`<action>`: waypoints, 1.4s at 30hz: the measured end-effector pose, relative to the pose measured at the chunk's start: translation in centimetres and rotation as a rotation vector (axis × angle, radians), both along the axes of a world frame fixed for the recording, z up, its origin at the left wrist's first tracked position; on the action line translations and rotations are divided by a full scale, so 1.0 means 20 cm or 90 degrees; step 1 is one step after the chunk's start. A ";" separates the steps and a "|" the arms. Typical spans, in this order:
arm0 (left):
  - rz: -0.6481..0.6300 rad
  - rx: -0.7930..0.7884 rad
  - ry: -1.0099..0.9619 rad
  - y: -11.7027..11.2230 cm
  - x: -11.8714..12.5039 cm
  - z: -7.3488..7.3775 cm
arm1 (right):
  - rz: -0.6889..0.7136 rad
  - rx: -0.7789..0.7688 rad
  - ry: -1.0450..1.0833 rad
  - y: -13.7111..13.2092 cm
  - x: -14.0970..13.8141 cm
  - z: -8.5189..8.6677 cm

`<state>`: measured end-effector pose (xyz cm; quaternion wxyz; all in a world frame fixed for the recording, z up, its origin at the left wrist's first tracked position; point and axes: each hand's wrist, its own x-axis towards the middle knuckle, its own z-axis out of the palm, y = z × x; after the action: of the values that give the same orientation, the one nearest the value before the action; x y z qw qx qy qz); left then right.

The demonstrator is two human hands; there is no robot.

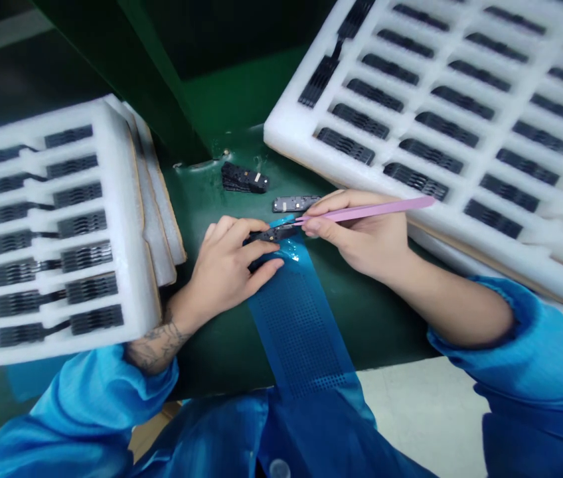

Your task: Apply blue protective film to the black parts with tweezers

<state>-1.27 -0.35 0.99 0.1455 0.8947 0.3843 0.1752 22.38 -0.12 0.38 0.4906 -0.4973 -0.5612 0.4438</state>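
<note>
Pink tweezers (368, 211) are pinched in my right hand (376, 239), their tips touching or very near a small black electronic part (276, 234). My left hand (226, 262) grips that part between its fingers, over the top of a blue film strip (301, 325) dotted with rows of tiny squares. A blue piece, perhaps the film's folded end, shows at the part's upper edge. Just beyond my fingers lies a similar flat part (294, 204), its right end near my right fingertips. Farther back sits a small stack of black parts (244, 179).
White foam trays (135, 292) holding rows of black parts are stacked at left. Another white foam tray (286, 126) with many black parts fills the right. A green post (162, 79) rises behind the green work surface (212, 352). The film hangs over the front edge.
</note>
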 end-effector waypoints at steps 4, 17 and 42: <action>-0.047 -0.018 0.015 0.01 -0.03 0.01 | 0.013 0.007 -0.004 0.00 0.01 0.01; -0.007 -0.030 -0.015 0.02 -0.01 -0.02 | 0.149 0.001 -0.074 -0.05 -0.01 0.04; 0.012 -0.056 -0.033 0.02 0.00 -0.01 | 0.170 0.011 -0.066 -0.05 -0.02 0.03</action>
<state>-1.31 0.00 0.82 0.1925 0.8790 0.3961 0.1827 21.88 -1.03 0.98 0.4017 -0.4363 -0.6509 0.4739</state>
